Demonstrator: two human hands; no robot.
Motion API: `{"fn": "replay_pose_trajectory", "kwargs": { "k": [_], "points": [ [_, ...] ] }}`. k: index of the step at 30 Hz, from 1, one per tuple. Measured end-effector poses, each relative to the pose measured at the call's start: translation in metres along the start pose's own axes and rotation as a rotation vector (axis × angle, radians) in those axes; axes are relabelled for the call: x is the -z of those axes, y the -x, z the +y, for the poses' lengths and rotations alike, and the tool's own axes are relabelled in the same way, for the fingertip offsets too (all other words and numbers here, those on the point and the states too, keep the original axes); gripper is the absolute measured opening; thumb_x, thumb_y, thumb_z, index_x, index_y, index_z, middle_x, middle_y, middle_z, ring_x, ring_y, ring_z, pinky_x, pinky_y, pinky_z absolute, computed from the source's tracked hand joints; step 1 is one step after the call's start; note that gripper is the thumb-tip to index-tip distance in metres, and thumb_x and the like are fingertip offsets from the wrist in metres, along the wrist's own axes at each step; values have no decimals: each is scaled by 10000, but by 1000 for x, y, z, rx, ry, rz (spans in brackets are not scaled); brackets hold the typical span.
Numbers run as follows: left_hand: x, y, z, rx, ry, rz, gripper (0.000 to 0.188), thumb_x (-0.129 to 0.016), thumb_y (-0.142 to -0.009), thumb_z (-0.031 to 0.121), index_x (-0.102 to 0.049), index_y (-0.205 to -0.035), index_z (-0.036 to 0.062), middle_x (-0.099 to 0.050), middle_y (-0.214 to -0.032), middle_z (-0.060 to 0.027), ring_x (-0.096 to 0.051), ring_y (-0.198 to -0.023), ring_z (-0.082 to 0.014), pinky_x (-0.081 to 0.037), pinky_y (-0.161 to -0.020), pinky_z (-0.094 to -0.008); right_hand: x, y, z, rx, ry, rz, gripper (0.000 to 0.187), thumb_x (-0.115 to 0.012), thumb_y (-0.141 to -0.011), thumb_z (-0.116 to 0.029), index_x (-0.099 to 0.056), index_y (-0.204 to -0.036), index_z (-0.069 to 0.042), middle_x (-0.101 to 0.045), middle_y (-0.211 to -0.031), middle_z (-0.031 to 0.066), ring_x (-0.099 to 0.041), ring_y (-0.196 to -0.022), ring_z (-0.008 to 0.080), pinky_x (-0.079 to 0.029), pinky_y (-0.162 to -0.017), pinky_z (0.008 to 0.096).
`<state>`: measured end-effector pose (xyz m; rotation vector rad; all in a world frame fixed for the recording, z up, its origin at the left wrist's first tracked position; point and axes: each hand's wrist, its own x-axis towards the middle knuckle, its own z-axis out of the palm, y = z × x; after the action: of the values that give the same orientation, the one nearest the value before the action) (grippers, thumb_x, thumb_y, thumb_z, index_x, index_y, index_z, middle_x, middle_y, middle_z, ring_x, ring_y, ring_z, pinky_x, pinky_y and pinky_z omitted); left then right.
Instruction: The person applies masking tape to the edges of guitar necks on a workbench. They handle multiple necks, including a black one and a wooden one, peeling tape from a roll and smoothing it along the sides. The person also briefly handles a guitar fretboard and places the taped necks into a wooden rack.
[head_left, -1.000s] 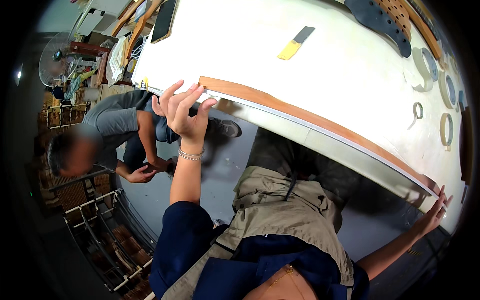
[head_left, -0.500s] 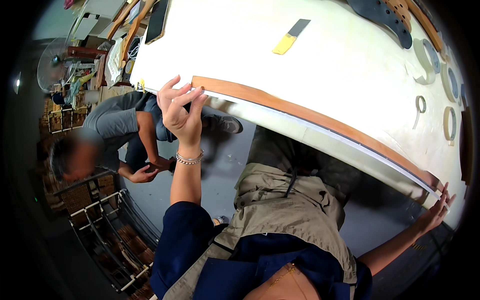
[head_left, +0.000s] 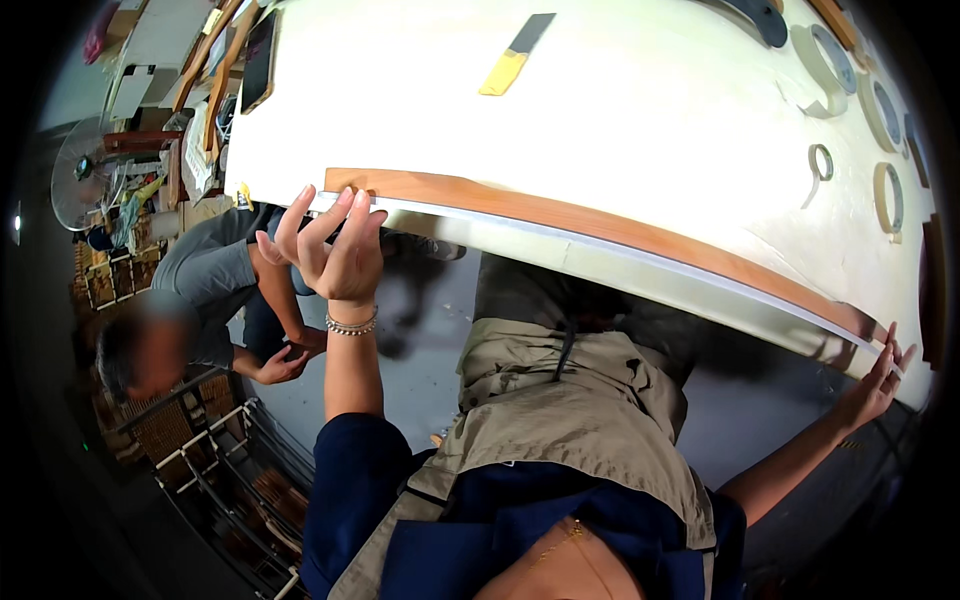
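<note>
A long, slightly curved brown wooden strip (head_left: pixel 560 212) lies along the table's near edge. A narrow white strip (head_left: pixel 640 253) runs along its near side. At the left end, my left hand (head_left: pixel 335 250) is raised with its fingers spread, the fingertips touching the edge of the strips. Far to the right, my right hand (head_left: pixel 875 385) is at the other end, its fingers closed about the white strip's tip. The fingers partly hide that end.
On the white table (head_left: pixel 420 120) are a yellow-handled scraper (head_left: pixel 515 58), a phone (head_left: pixel 259 62) and several tape rolls, one a small roll (head_left: pixel 821 161). A person in grey (head_left: pixel 215 300) crouches at the left beside a rack (head_left: pixel 235 460). A fan (head_left: pixel 85 170) stands behind.
My left hand has shifted slightly along the left end and its fingers have spread more. My right hand stays at the right end. The whole view has shifted a little.
</note>
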<state>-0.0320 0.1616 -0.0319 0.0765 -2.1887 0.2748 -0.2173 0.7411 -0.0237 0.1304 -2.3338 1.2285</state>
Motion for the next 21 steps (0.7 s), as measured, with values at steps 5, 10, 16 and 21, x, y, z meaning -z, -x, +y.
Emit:
{"fn": "replay_pose_trajectory", "kwargs": {
  "k": [5,10,16,21],
  "points": [
    [-1,-6,9,-10,56,-17,103,-660,-821,220,-711,-901,179,-641,-834,34,-596,-1027,-247,-173,-1084,-422,3,0,8,-67,-161,40,497,-471,-931,-75,-285,-1345,129,-577,-1189,198,-519,-1099,162,-302,-1014,299],
    [-2,-9,28,-4,111,-53,76,-679,-803,194,-717,-868,197,-595,-777,56,-594,-1005,-217,-162,-1086,-451,-9,0,-9,-95,-171,86,499,-509,-903,-21,-303,-1324,151,-589,-1106,168,-552,-1109,227,-370,-990,313],
    [-2,-16,48,-24,178,-67,100,-662,-798,142,-722,-878,151,-599,-773,9,-600,-1004,-249,-206,-1067,-493,-13,3,-18,-85,-149,99,519,-519,-900,-15,-298,-1353,113,-585,-1023,106,-558,-1110,238,-373,-987,318],
    [-3,-26,66,-26,238,-99,80,-684,-789,170,-719,-839,222,-535,-793,73,-574,-1020,-200,-132,-1102,-459,-17,4,-21,-99,-155,126,501,-520,-897,-3,-331,-1352,87,-589,-1006,96,-567,-1095,245,-385,-970,309]
  ]
}}
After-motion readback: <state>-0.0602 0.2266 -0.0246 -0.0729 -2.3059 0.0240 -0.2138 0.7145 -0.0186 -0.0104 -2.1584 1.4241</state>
